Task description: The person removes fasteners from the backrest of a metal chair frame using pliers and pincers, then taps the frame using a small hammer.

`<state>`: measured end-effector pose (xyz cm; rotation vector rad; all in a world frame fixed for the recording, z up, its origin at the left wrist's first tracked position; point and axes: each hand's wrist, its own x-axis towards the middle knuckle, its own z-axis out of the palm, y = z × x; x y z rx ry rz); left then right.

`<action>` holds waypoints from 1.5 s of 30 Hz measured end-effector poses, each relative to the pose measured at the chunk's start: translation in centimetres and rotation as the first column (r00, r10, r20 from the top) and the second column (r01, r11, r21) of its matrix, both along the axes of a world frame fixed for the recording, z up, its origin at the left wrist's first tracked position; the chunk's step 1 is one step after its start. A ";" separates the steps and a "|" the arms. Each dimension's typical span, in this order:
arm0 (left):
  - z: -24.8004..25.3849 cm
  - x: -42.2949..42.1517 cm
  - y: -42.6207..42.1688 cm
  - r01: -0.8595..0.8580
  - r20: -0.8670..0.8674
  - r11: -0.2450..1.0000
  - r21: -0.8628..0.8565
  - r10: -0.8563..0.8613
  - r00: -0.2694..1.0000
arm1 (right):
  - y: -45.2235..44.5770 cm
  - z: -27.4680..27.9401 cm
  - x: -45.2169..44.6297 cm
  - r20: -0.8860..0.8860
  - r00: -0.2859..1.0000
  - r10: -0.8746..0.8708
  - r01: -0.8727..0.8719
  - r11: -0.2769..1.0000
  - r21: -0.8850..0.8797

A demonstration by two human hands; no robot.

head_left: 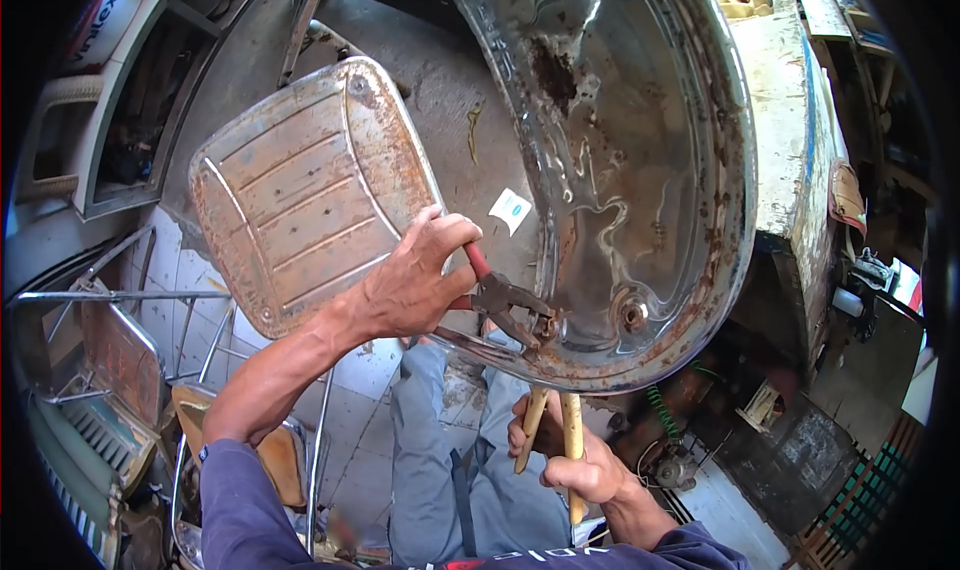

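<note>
The left hand is closed around a pair of red-handled pliers, whose long axis slants from the grips at upper left to the nose at lower right. The nose sits at a rusty lug just inside the lower left rim of a large rusted metal pan; whether the jaws actually pinch the lug I cannot tell. The right hand is wrapped around a yellow-handled tool under the pan's lower edge, its two handles running nearly upright and spreading apart towards the wearer; its head is hidden behind the rim, so what it grips cannot be seen. The pan lies lengthwise up the view, its rounded end towards the wearer and its far end cut off by the top of the view. Left of it a ribbed seat panel leans obliquely, its lower right edge partly covered by the left hand and forearm. The gear under the workbench is too dark to make out.
</note>
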<state>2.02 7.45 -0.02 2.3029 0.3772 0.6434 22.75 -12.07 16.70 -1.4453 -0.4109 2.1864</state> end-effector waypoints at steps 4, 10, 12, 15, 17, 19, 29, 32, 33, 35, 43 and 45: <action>0.2 1.0 0.9 0.079 0.071 0.997 0.014 -0.080 0.994 | 0.0 0.0 -0.1 -0.003 1.000 -0.015 0.015 1.000 -0.017; -0.2 0.5 0.7 0.106 0.060 0.994 0.002 -0.106 0.993 | 0.0 0.1 -0.6 0.015 0.999 -0.041 0.042 0.999 -0.016; -0.5 0.1 0.6 0.093 0.050 0.985 -0.143 -0.086 0.995 | 0.2 0.1 -0.7 0.022 0.998 -0.060 0.060 0.998 -0.022; -0.2 0.4 0.7 0.062 0.039 0.959 -0.275 -0.053 0.998 | -0.1 0.0 -0.7 0.028 0.998 -0.058 0.058 0.998 0.007; -0.2 0.9 0.8 0.040 0.039 0.963 -0.267 -0.031 0.999 | -0.3 -0.2 -0.7 0.027 0.997 -0.068 0.068 0.998 0.013; -0.7 1.4 0.9 0.053 0.140 0.984 -0.168 -0.029 0.990 | -0.4 -0.2 -0.8 0.020 0.997 -0.074 0.074 0.997 0.020; -2.3 -1.4 -0.8 -0.120 0.100 0.957 -0.264 0.151 0.984 | 0.0 -0.2 -0.7 0.013 0.997 -0.075 0.075 0.997 0.010; 1.3 -2.2 -1.8 -0.202 0.022 0.897 -0.393 0.229 0.973 | 0.0 0.1 -1.0 0.038 0.995 -0.096 0.098 0.994 -0.039; 2.9 -2.4 -2.1 -0.249 -0.057 0.883 -0.397 0.247 0.967 | 0.1 0.1 -1.1 0.054 0.992 -0.114 0.118 0.990 -0.075; 5.7 -2.6 -3.2 -0.325 -0.189 0.829 -0.456 0.266 0.945 | 0.0 0.0 -1.1 0.055 0.992 -0.116 0.120 0.990 -0.068; 10.7 -5.0 -7.2 -0.308 -0.179 0.688 -0.657 0.255 0.950 | 1.4 2.0 -0.3 0.008 0.993 -0.121 0.120 0.973 -0.197; 10.5 -5.0 -7.5 -0.333 -0.206 0.760 -0.558 0.262 0.943 | 1.3 1.7 0.0 0.016 0.995 -0.095 0.097 0.981 -0.167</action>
